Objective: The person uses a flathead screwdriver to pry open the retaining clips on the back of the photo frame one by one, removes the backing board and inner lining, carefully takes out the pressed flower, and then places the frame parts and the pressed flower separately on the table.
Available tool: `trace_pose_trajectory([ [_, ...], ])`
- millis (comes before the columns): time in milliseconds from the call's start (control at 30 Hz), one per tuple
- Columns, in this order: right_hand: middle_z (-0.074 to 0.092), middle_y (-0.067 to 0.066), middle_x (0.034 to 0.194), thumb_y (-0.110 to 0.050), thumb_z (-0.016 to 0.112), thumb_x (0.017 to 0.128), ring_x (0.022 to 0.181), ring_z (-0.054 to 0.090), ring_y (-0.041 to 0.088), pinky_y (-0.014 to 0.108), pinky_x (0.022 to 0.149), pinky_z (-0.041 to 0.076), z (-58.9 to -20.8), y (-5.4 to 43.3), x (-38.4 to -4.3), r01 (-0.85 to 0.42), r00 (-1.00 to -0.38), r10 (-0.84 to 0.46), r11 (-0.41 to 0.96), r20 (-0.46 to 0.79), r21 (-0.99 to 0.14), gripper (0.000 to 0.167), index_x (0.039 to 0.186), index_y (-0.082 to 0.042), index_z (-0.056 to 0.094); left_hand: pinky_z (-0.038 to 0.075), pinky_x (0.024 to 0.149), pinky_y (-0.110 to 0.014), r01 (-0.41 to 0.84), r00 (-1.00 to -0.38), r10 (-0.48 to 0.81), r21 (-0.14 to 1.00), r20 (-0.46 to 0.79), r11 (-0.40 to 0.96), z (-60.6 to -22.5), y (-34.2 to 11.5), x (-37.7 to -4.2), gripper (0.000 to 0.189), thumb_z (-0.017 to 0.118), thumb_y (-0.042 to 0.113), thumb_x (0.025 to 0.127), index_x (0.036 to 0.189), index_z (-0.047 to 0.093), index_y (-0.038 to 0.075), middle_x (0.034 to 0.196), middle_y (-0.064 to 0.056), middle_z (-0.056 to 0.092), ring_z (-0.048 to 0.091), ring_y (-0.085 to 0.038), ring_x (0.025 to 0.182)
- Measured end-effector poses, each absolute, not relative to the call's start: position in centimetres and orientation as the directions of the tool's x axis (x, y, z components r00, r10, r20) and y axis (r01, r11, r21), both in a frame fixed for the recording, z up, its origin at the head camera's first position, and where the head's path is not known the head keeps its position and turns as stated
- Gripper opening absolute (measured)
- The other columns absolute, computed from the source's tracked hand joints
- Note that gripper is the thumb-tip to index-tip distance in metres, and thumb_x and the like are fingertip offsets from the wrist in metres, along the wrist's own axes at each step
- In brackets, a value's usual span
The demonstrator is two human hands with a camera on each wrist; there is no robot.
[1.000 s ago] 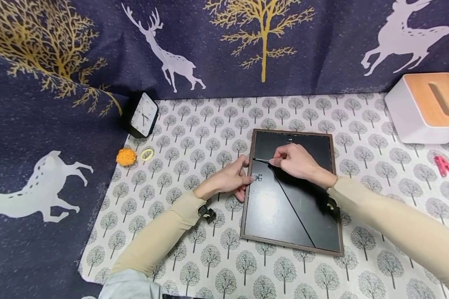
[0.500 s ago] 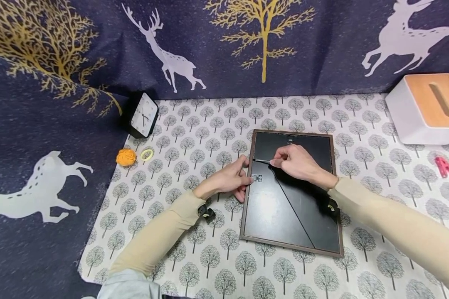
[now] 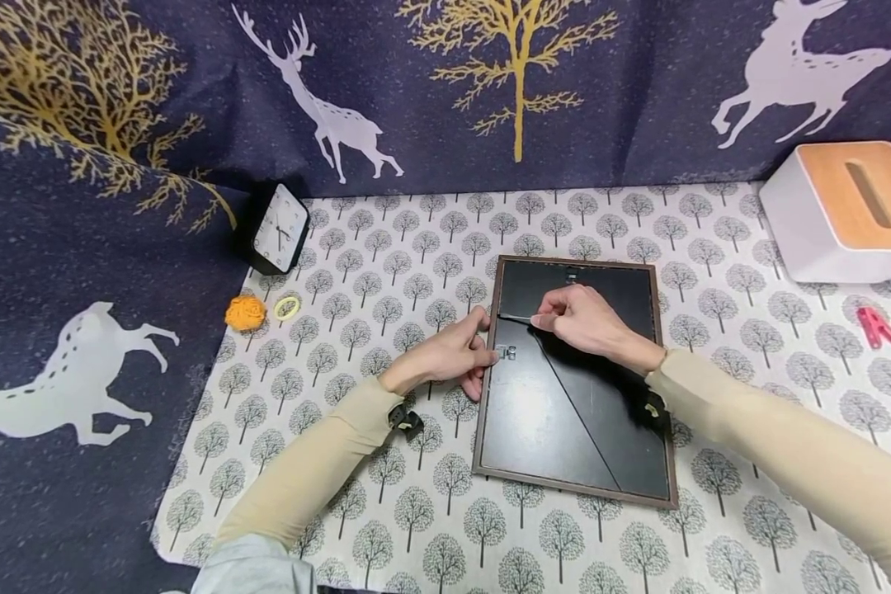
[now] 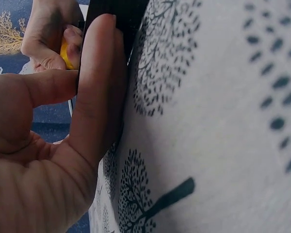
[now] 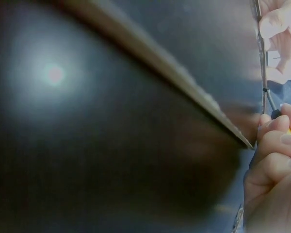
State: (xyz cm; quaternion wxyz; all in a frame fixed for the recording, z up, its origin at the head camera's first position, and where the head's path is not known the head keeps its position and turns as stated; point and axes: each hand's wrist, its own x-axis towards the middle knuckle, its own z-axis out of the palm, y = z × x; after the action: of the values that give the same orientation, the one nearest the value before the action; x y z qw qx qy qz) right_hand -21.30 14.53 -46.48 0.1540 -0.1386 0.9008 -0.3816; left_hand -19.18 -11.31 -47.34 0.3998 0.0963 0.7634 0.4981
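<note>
A picture frame (image 3: 575, 487) lies face down, its black backing board (image 3: 520, 437) showing, crossed by the slanting edge of a stand flap (image 5: 160, 53). My left hand (image 3: 449, 355) grips the frame's left side, with the thumb close to a small metal hanger (image 3: 508, 352). Over the board's upper part, my right hand (image 3: 582, 322) pinches a thin-shafted screwdriver (image 3: 517, 318). Its yellow handle (image 4: 64, 52) shows between the fingers in the left wrist view. The dark tip of the shaft (image 5: 271, 102) meets the frame's inner left edge. My palm hides most of the handle.
To the left on the tree-print cloth (image 3: 319, 495) are a black clock (image 3: 278, 231), an orange ball-like thing (image 3: 246, 313) and a yellow ring (image 3: 286, 308). At the right stand a tissue box (image 3: 824, 235) with a wooden lid and a red letter A (image 3: 878, 327).
The head view has shifted slightly, so everything sits a little further left. Both hands keep their places on the frame and the screwdriver.
</note>
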Motion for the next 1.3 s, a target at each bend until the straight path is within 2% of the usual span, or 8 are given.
trace_pose_trajectory([
  [267,0.056,-0.008,0.065,-0.025,0.072,0.101,0.065,0.051,0.016,0.03,0.067,0.042,-46.51,14.4,-21.36,-0.116,-0.911,-0.369,0.659,-0.184,-0.743,0.02,0.086,-0.012,0.076,0.074,0.067,-0.043,-0.219,-0.66,0.556,0.837,-0.506,0.502,-47.14,-11.35,-19.26,0.039,0.062,0.011,0.111,0.139,0.035,0.007,0.081,-0.008,0.059,0.076,-0.024,0.061],
  [633,0.06,-0.006,0.069,-0.027,0.073,0.101,0.065,0.051,0.016,0.03,0.069,0.043,-46.28,13.93,-21.36,-0.115,-0.909,-0.369,0.667,-0.193,-0.736,0.021,0.086,-0.013,0.076,0.074,0.067,-0.042,-0.175,-0.671,0.566,0.844,-0.48,0.508,-47.62,-11.68,-19.27,0.038,0.062,0.01,0.11,0.137,0.036,0.007,0.081,-0.009,0.061,0.077,-0.024,0.061],
  [933,0.064,-0.002,0.074,-0.027,0.07,0.102,0.068,0.053,0.018,0.03,0.069,0.043,-46.48,14.31,-21.31,-0.135,-0.91,-0.368,0.697,-0.19,-0.704,0.021,0.086,-0.015,0.077,0.074,0.067,-0.04,-0.159,-0.662,0.564,0.828,-0.493,0.538,-46.83,-11.1,-18.99,0.042,0.059,0.011,0.112,0.143,0.033,0.004,0.084,-0.009,0.062,0.075,-0.021,0.059],
  [1300,0.057,-0.008,0.065,-0.026,0.071,0.102,0.065,0.052,0.016,0.03,0.068,0.043,-46.21,14.46,-21.23,-0.112,-0.906,-0.376,0.653,-0.193,-0.749,0.021,0.087,-0.012,0.076,0.074,0.067,-0.043,-0.174,-0.665,0.567,0.839,-0.486,0.515,-47.28,-11.46,-19.3,0.041,0.061,0.011,0.111,0.14,0.034,0.006,0.081,-0.01,0.062,0.077,-0.025,0.06],
])
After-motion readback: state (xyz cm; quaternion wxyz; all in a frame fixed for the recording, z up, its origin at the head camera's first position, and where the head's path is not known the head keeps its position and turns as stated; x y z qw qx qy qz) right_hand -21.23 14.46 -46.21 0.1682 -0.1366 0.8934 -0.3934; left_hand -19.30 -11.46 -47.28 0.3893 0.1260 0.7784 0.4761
